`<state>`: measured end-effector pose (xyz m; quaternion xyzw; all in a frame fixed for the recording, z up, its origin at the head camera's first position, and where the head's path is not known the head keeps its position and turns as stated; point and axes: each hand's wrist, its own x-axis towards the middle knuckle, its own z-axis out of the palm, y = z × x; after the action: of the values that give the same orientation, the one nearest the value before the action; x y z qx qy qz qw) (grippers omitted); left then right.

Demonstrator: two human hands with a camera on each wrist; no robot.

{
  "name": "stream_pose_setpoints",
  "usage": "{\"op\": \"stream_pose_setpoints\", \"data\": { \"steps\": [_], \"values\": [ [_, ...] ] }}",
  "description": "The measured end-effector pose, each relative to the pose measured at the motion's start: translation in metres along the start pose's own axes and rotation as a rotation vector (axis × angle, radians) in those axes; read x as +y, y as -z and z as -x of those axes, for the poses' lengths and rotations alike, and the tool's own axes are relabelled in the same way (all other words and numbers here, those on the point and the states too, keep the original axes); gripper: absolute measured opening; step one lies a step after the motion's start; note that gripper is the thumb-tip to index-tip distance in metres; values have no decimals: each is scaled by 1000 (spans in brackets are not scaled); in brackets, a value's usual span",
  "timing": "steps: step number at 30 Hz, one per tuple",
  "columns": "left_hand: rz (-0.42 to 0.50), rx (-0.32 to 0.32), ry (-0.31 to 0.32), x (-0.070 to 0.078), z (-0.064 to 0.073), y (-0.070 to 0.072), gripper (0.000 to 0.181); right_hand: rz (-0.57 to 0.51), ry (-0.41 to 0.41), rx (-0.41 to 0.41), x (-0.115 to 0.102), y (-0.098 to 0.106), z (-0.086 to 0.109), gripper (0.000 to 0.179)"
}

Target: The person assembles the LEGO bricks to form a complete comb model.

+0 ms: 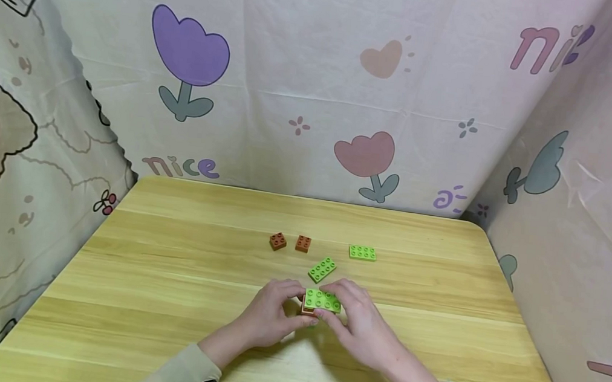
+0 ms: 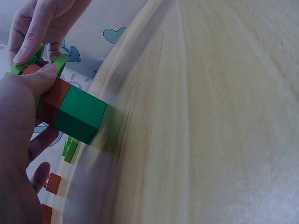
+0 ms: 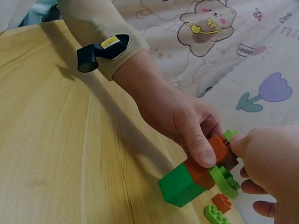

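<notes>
Head cam, brick stack [image 1: 309, 312] btwn hands [image 1: 268, 314] [image 1: 362, 324], both gripping it, lt-green brick [image 1: 323, 301] atop

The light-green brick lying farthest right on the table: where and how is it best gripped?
Probably pinch the light-green brick mid-length across its long sides, from above, with the nearer right hand once free: it lies flat, studs up, long sides facing near and far, with space all round.

Cannot see the brown block [image 2: 54, 99] whole behind the left thumb [image 2: 41, 80], nor the cut-off brick [image 2: 47, 214] below the lowest fingertip [image 2: 42, 172]
</notes>
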<state>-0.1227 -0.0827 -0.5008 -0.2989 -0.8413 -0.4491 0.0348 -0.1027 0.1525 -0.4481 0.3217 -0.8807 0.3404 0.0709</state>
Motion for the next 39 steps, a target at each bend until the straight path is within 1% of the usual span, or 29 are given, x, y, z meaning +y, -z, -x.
{"op": "stream_pose_setpoints", "data": {
  "steps": [14, 23, 31, 39],
  "values": [
    [2, -8, 9, -1, 0, 1, 26, 42, 8, -19, -2, 0, -1, 41],
    [16, -16, 19, 0, 0, 1, 31, 52, 24, -41, -4, 0, -3, 40],
    [26, -21, 15, 0, 0, 2, 32, 76, 18, -42, -4, 2, -2, 41],
    [16, -13, 23, 1, 1, 1, 32, 104, 36, -66, -4, 5, -5, 42]
  ]
}}
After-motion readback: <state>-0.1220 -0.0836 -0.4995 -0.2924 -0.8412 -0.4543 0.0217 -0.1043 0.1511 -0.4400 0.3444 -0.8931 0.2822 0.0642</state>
